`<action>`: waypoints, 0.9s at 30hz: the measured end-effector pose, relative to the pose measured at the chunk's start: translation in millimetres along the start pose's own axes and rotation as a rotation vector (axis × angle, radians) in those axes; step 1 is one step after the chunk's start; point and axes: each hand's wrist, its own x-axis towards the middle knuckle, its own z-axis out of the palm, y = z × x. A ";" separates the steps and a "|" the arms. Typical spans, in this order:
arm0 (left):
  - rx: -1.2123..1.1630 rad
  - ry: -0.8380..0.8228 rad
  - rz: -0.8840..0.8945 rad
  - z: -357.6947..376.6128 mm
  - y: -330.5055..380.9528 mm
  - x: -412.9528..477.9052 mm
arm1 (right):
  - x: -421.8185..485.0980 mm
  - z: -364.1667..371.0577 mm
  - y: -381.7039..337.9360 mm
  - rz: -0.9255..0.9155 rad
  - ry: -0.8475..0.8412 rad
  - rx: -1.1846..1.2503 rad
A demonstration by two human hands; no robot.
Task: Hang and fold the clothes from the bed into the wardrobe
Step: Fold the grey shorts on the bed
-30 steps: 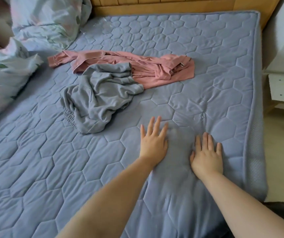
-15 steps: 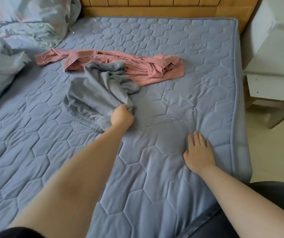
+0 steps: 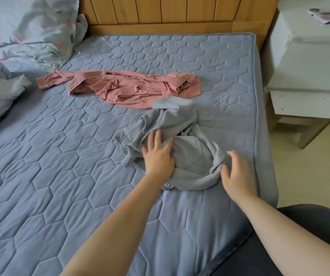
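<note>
L hand (image 3: 158,156) now lies flat, fingers spread, pressing on the crumpled grey soft-knit garment (image 3: 192,154) instead of bunching it as it did half a sec ago. R hand (image 3: 236,172), fingers loose & open, has left the mattress to touch the garment's right fold. The grey piece has been dragged away from the rumpled pink cotton garment (image 3: 136,88) to the near right of the blue quilted mattress (image 3: 60,176), prob. ready for smoothing & folding.
</note>
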 end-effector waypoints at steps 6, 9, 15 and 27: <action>-0.035 -0.345 -0.108 3.5 -19.7 0.1 | -13.2 23.9 -21.9 -0.509 -0.292 -0.338; -0.059 -0.380 -0.064 -2.9 -16.7 13.9 | -17.4 33.3 -16.5 -0.445 -0.458 -0.495; -0.190 -0.600 0.085 0.7 -5.0 14.5 | -12.5 31.5 -10.3 -0.314 -0.364 -0.540; -0.134 -0.388 0.203 -15.9 4.7 -8.4 | -4.8 4.8 -27.5 -0.229 -0.051 -0.375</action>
